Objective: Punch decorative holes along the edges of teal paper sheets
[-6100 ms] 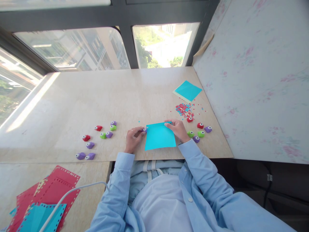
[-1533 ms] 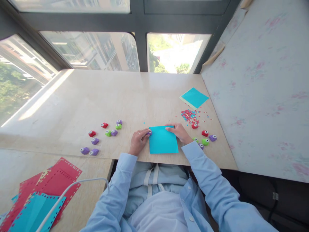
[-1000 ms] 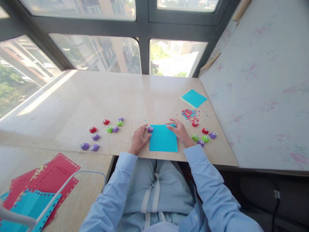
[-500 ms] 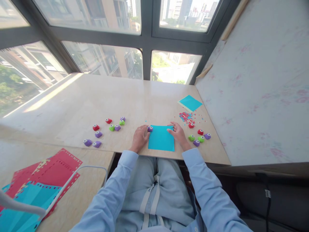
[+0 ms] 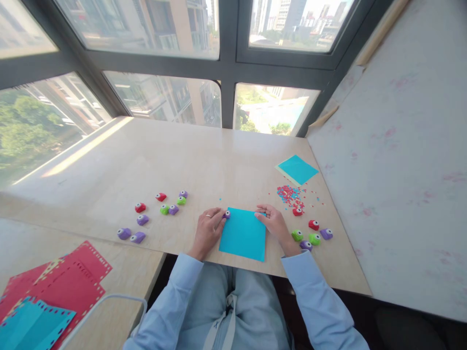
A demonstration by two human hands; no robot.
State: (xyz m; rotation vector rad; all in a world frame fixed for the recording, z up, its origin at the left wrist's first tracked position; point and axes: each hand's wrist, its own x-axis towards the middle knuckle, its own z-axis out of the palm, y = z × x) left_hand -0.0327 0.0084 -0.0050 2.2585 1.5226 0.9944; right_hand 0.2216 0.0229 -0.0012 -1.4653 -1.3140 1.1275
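Note:
A blue square sheet of paper (image 5: 242, 236) lies at the table's front edge, between my hands. My left hand (image 5: 208, 231) is closed around a small purple craft punch (image 5: 227, 214), which sits at the sheet's upper left corner. My right hand (image 5: 274, 223) pinches the upper right corner, thumb on top and fingers behind the edge. Close by on the right are a red punch (image 5: 297, 211), green punches (image 5: 297, 235) and a purple punch (image 5: 326, 234).
More punches (image 5: 141, 220) in red, green and purple stand at left. Red and blue confetti (image 5: 290, 195) lies at right, below stacked coloured sheets (image 5: 297, 169). Punched red sheets (image 5: 73, 277) and a blue punched sheet (image 5: 40, 321) rest lower left, near a white curved rod (image 5: 109, 297).
The view has tilted, so the table and its contents appear lower. Both hands keep their places at the sheet's upper corners, and the purple punch at the left corner looks turned slightly.

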